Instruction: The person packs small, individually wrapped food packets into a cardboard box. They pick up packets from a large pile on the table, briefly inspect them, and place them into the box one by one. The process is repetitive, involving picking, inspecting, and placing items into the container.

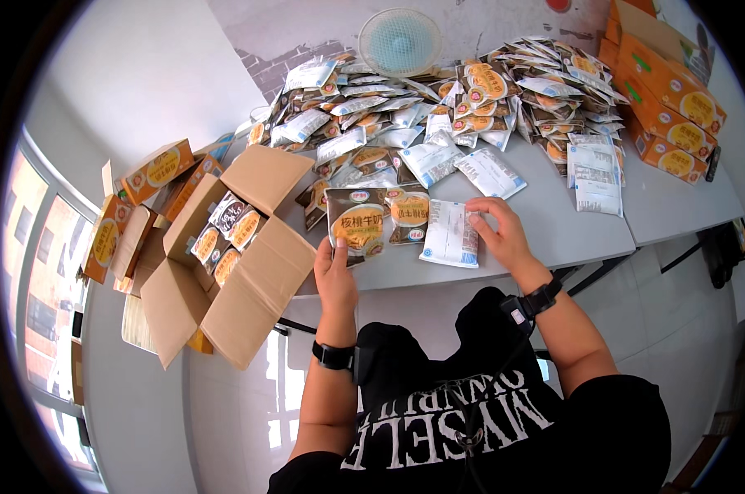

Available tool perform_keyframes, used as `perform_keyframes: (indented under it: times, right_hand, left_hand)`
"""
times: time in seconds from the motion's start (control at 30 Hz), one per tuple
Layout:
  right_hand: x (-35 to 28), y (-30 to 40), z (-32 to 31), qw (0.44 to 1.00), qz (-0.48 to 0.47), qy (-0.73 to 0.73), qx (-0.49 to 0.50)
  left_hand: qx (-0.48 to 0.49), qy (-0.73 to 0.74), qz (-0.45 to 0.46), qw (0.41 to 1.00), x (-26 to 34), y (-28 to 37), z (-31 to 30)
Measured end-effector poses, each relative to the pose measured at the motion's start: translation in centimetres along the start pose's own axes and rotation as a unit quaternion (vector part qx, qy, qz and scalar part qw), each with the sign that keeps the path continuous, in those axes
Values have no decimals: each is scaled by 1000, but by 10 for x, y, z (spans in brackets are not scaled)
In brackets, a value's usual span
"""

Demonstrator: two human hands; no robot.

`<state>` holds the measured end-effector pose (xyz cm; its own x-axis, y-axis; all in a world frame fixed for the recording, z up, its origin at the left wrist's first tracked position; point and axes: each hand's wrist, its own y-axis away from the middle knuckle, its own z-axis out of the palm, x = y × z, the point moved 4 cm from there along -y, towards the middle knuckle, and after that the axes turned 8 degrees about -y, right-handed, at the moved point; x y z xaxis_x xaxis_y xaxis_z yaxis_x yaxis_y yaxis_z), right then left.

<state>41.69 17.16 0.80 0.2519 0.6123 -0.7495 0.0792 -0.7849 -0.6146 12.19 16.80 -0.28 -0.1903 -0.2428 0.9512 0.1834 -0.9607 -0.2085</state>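
My left hand (335, 278) grips the lower left edge of a brown flat pouch (357, 216), thumb on its printed front. The front shows a yellow bowl picture and writing. Beside it, a second brown pouch (407, 216) lies partly covered by the first. A pouch with its white back up (446, 238) is at the table's front edge. The fingers of my right hand (502, 231) touch this pouch's upper right edge; whether they grip it I cannot tell. To the left, an open cardboard box (255, 302) holds several pouches (244, 227) standing in rows.
A large heap of pouches (372, 105) covers the back of the grey table (582, 238). A fan (400, 42) stands behind it. Orange cartons (675, 123) are stacked at the right; more orange cartons (159, 170) lie behind the box. White-backed pouches (598, 179) lie at right.
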Motion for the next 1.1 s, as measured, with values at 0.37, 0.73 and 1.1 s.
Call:
perform_keyframes:
  times: [0.37,0.73,1.1]
  right_hand:
    - [-33,29,95,961,94,-145,-217]
    - [2,9,79,923,267,-276,-35]
    - [10,13,79,941,251,-223,-42]
  left_hand:
    - [-95,371,-173,908,-41,4,13]
    - [-207,253,-160,931,-31,11,34]
    - [-249,67,-137,956,-26,14,59]
